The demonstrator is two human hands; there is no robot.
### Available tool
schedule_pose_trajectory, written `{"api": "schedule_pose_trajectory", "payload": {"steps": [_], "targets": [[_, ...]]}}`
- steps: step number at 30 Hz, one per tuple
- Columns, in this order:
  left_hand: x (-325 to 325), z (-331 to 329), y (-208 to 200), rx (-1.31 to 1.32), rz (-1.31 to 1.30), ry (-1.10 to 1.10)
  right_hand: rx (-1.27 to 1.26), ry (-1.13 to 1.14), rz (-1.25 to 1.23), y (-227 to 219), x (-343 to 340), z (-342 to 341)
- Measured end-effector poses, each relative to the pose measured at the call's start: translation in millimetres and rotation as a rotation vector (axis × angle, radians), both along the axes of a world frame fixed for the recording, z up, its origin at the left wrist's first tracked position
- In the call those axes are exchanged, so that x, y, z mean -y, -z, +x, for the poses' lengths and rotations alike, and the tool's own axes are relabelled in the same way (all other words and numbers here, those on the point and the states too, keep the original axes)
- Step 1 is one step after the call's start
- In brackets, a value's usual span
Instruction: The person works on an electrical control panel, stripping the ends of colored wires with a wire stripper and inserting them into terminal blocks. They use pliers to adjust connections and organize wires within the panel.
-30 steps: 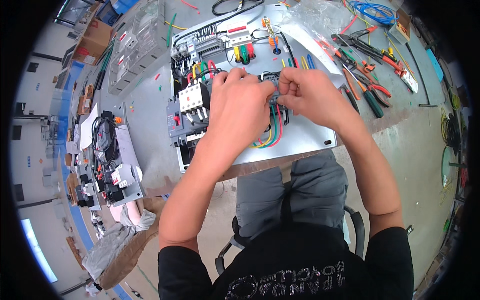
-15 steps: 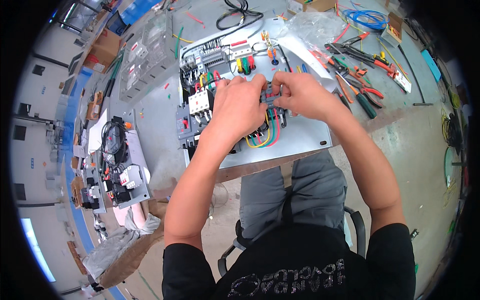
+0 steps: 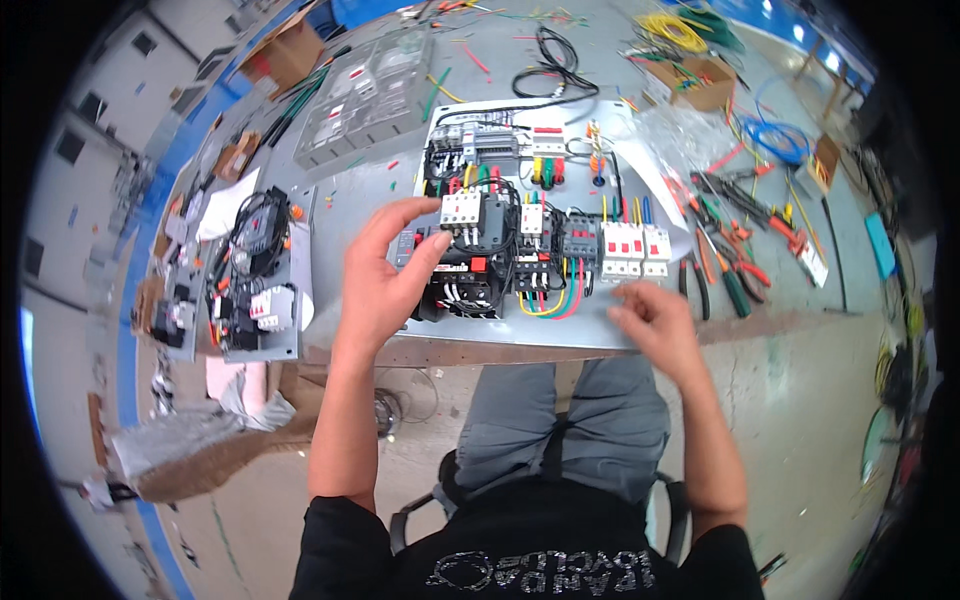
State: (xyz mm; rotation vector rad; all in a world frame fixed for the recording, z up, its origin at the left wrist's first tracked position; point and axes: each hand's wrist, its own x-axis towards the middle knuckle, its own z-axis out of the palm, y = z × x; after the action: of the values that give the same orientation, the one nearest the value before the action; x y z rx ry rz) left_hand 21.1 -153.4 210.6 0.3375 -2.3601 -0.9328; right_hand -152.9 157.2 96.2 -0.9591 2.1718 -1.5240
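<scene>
A metal mounting plate point(image 3: 590, 325) lies on the bench with wired electrical parts fixed on it. My left hand point(image 3: 380, 275) is at the plate's left side, thumb and forefinger spread beside a contactor with a white top point(image 3: 462, 212); I see nothing held in it. My right hand point(image 3: 658, 325) hovers by the plate's front right edge, fingers half curled, thumb and forefinger apart, with nothing visible between them. Just beyond it stand white circuit breakers point(image 3: 625, 245) with red switches. Left of these is a dark grey contactor point(image 3: 580, 238), with yellow, green and red wires point(image 3: 565, 305) looping below.
Pliers point(image 3: 740, 290) and other hand tools lie right of the plate. Clear plastic covers point(image 3: 370, 105) sit at the back left. Another wired plate point(image 3: 265, 335) rests at the left. Behind are coiled black cable point(image 3: 555, 75), a cardboard box point(image 3: 700, 85) and blue wire point(image 3: 775, 138).
My hands have drawn apart from the grey contactor at the plate's middle right: the left moved left, the right toward me. The view has shifted, and the white breakers now show.
</scene>
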Motion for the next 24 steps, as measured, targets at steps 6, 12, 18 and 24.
{"api": "schedule_pose_trajectory", "payload": {"steps": [6,12,18,24], "targets": [[12,31,65,-0.135,0.208,-0.201,-0.087,0.038,0.013,12,6,36],[40,49,113,-0.023,0.359,-0.223,-0.264,0.065,0.062,22,10,47],[20,46,137,-0.097,0.487,-0.164,-0.406,0.136,-0.025,34,11,52],[17,42,148,-0.168,0.549,-0.137,-0.487,0.165,-0.052,39,21,46]]}}
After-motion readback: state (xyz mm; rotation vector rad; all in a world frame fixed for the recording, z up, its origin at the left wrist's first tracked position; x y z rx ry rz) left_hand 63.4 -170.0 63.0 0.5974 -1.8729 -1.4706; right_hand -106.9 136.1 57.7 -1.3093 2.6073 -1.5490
